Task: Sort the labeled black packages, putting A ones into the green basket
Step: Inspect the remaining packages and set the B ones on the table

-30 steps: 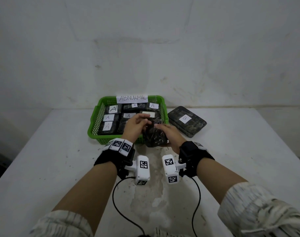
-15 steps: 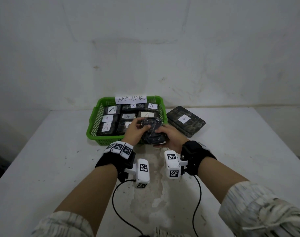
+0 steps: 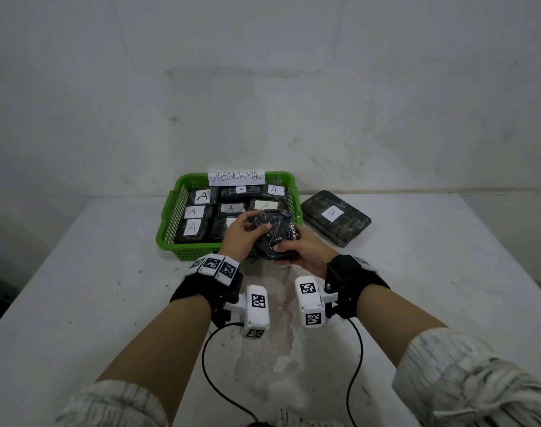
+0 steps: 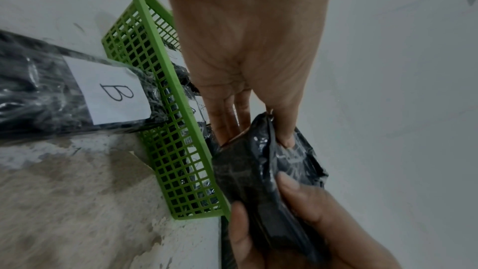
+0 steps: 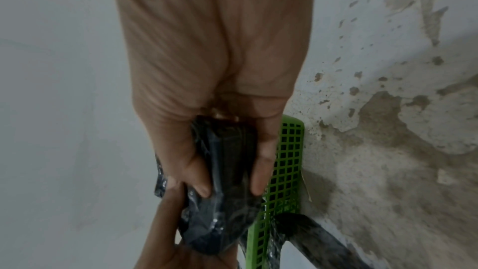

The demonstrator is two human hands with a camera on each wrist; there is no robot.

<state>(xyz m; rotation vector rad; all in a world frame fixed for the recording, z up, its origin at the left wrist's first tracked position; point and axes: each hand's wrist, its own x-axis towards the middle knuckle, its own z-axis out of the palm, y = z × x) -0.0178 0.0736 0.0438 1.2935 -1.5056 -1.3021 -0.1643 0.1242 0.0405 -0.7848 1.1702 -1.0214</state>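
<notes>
Both hands hold one package at the basket's near edge

Left hand (image 3: pixel 243 234) and right hand (image 3: pixel 306 251) pinch the black plastic-wrapped package (image 3: pixel 275 234) over the green mesh basket (image 3: pixel 167 229) at its five o'clock corner, label hidden, probably to read it.

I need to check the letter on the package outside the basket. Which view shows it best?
Left wrist: the B package fills the left side, its label large and sharp. The head view shows it whole beside the green basket, label small. The right wrist shows only a dark edge.

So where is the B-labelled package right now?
In the head view the B package lies on the table, just right of the green basket, untouched by either hand.
</notes>
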